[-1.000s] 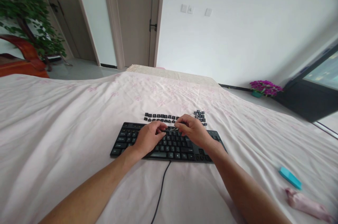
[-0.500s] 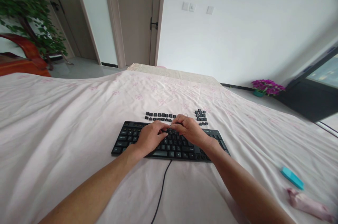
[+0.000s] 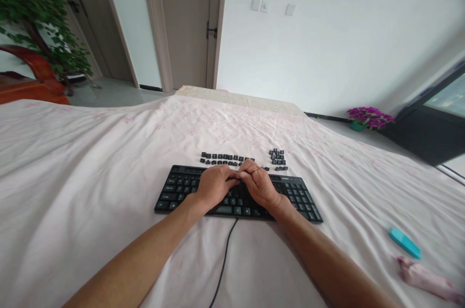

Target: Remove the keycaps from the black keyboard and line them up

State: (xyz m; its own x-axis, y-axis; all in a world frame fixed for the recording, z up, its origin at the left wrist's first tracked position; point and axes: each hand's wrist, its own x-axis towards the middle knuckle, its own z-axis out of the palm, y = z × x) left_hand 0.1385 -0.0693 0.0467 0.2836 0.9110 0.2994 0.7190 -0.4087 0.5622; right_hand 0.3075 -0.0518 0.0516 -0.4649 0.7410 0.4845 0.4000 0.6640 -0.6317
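1. The black keyboard (image 3: 238, 198) lies flat on the pale pink sheet (image 3: 192, 259), its long side running left to right; it is the landmark for every place below.
2. The left hand (image 3: 217, 184) is over the keyboard's middle, left of centre, with fingers bent and thumb close to them at the far rows of keys. Whether it pinches anything, I cannot tell.
3. The right hand (image 3: 257, 183) is over the keyboard, right of centre, fingers curled, its tips meeting those of the left hand. Anything between them is hidden.
4. Just beyond the keyboard, loose keycaps (image 3: 225, 157) lie in two rows, partly hidden by the right hand.
5. Right of those rows, beyond the keyboard's right part, is a small cluster of keycaps (image 3: 278, 157).
6. A black cable (image 3: 225, 252) runs from the keyboard's near edge toward the person.
7. Well to the right of the keyboard lie a blue object (image 3: 405, 242) and, nearer the person, a crumpled pink cloth (image 3: 430, 280).
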